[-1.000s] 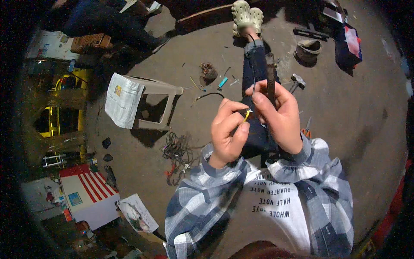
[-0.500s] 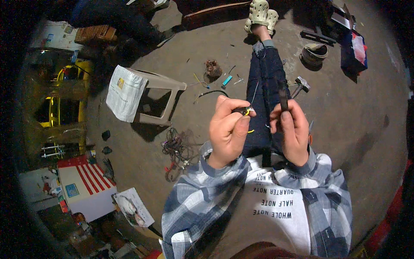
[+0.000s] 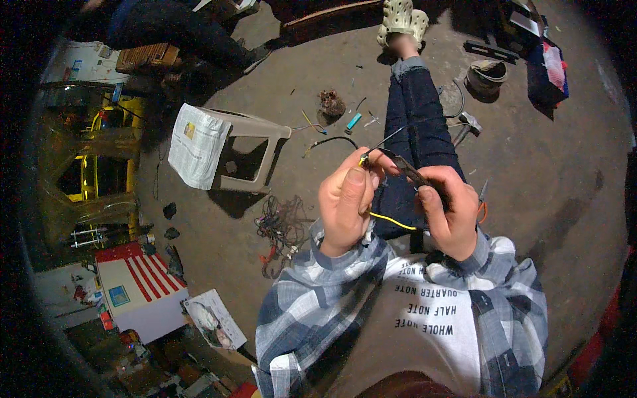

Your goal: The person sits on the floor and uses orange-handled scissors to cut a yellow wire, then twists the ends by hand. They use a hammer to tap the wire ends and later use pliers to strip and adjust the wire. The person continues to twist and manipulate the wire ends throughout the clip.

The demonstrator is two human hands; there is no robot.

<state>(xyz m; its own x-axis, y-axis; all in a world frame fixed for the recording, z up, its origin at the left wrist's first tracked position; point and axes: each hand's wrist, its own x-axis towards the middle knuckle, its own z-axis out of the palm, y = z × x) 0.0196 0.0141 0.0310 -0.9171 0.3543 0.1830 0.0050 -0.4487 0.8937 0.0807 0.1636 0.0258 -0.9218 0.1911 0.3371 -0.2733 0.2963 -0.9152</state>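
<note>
In my left hand (image 3: 348,202) a dark cable (image 3: 405,126) is pinched near its end, where a bit of yellow shows at the fingertips. A yellow wire (image 3: 393,219) comes out below that hand and curves over my lap. My right hand (image 3: 450,209) is closed around a dark, flat, narrow strip (image 3: 406,167); its kind is not clear. The strip's far end reaches the fingers of the left hand, close to the cable. Another black cable (image 3: 335,139) trails off to the left from behind the left hand.
Left stands a stool (image 3: 249,156) with newspaper (image 3: 198,142) over it, near a tangle of wires (image 3: 282,225). A teal lighter-like object (image 3: 353,122) and a copper-coloured bundle (image 3: 330,103) lie ahead. A hammer (image 3: 470,123) rests right of my legs; another person's leg (image 3: 219,43) shows far left.
The dark strip has swung from upright to slanting toward my left hand. The left hand has turned, and more of the cable and yellow wire shows.
</note>
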